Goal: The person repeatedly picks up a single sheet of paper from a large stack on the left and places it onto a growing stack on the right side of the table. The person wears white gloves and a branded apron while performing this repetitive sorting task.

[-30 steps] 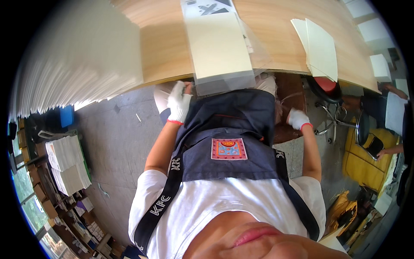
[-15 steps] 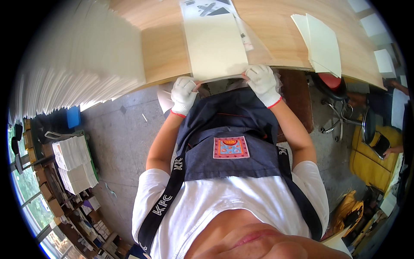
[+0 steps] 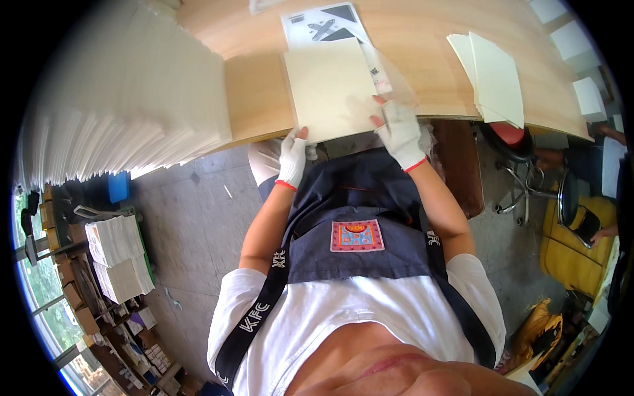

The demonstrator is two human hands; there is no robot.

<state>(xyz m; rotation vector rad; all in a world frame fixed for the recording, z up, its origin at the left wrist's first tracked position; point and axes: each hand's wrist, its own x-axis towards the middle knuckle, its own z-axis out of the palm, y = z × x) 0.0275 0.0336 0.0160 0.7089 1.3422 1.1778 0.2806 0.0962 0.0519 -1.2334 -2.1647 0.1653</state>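
So I'm standing here watching someone in white gloves at a counter (image 3: 257,92), and the cream sheet (image 3: 330,89) is lying right in front of them, partly covering a printed sheet (image 3: 327,23), its near edge apparently poking out past the counter's edge. My read is that they're in the middle of positioning that cream sheet. The left hand (image 3: 291,158) is sitting at its near left corner, thumb side against the paper, but I can't make out whether those fingers are really pinching it or just resting there. The right hand (image 3: 400,132) is holding its fingers spread apart beside the right edge, not gripping anything I can see. I'd guess the next move is calling for light, even pressure on both sides, so the sheet isn't skewing or creasing.

Stuff I'm struggling with: whether it's one sheet or a few together, and whether the right fingertips are actually touching. Something like clear plastic (image 3: 395,78) is showing by the right hand, but its outline is washing out. The tall paper stack (image 3: 119,99) on the left is blurring into the dark rim, and another person's hand (image 3: 604,233) is getting cut off on the far right.
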